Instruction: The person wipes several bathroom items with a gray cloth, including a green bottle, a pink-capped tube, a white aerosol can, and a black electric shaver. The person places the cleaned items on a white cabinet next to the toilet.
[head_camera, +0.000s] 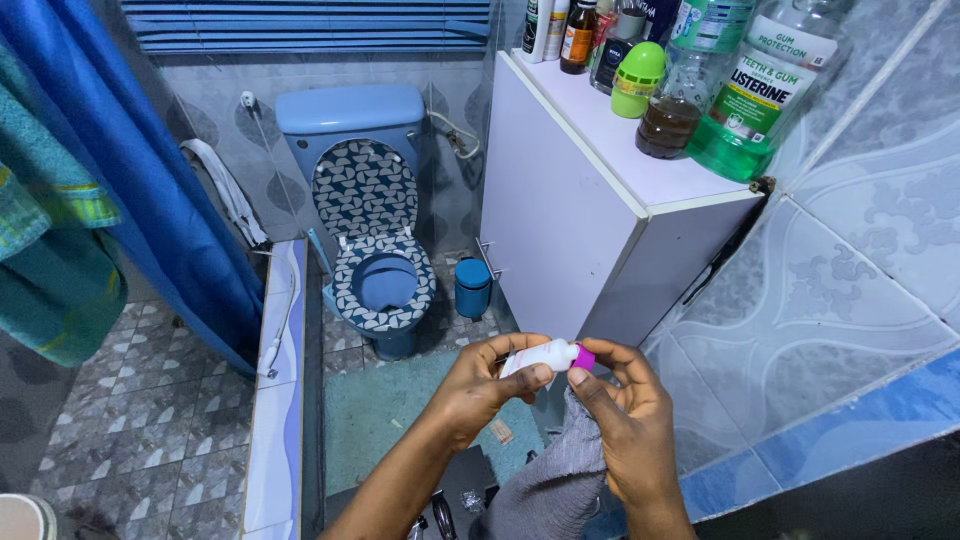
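Small white plastic bottle with magenta cap, held at chest height above the teal bath mat. Left hand fingers wrapped round the body; right hand fingers pinching the cap, grey cloth draped beneath. Probably light, rigid, smooth, a little slippery; best gripped mid-body.

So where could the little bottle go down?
Crowded: the white cabinet top is packed with bottles along the wall. Free: its bare front strip, and the green bath mat between the blue toilet and the hands.
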